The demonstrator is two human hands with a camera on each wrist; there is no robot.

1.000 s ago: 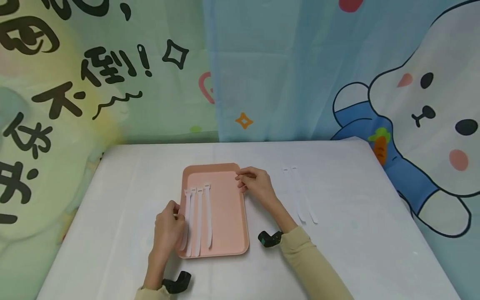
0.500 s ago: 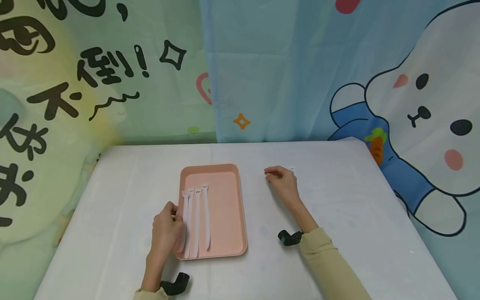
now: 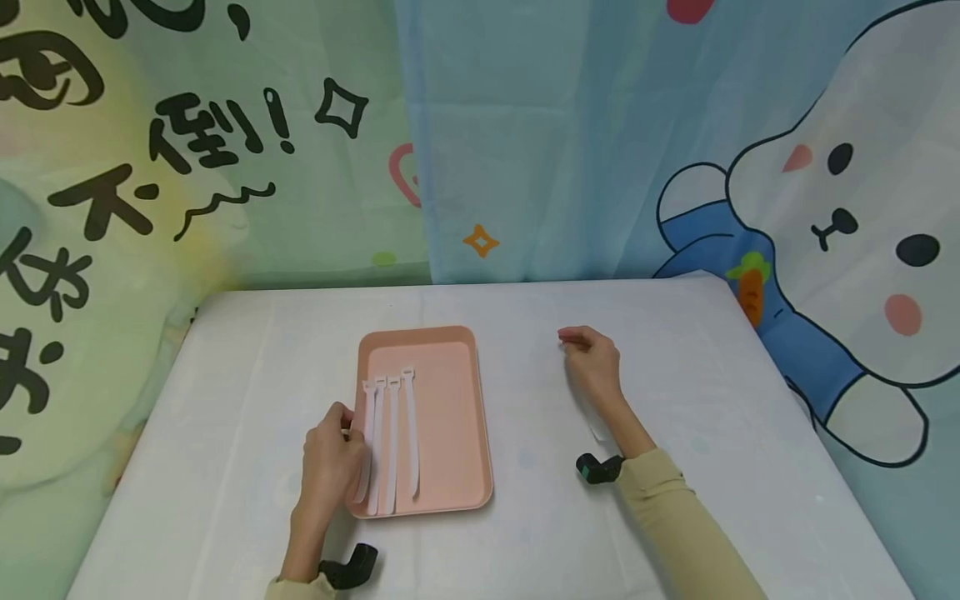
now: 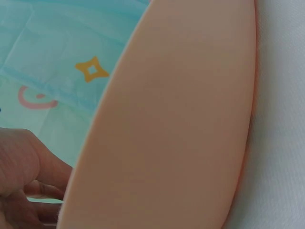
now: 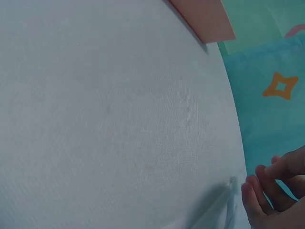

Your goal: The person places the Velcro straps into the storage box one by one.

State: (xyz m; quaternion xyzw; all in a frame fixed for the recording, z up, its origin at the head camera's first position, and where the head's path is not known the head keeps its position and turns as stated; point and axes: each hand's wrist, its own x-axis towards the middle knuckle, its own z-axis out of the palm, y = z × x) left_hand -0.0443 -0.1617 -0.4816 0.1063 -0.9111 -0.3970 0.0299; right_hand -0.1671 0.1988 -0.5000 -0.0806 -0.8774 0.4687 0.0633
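Observation:
A pink rectangular tray (image 3: 453,425) lies on the white table. On its left side several slim white plastic strips (image 3: 393,450), each with a wider head at the far end, lie lengthwise. My left hand (image 3: 327,458) grips the tray's left rim; in the left wrist view its fingertips are hidden behind the tray's wall (image 4: 171,114). To the right of the tray, my right hand (image 3: 596,367) hovers with its fingers loosely bent and nothing between them. White strips (image 5: 230,205) lie on the table just below its fingertips, mostly hidden by the hand in the head view.
The white cloth (image 3: 517,542) covers the table. Behind its far edge hangs a printed backdrop (image 3: 525,150) with a rabbit and lettering. Black wrist cameras (image 3: 352,568) sit at both wrists, near the tabletop.
My right hand has moved right, from the tray's upper right rim to over the strips on the table. My left hand stays at the tray's left rim.

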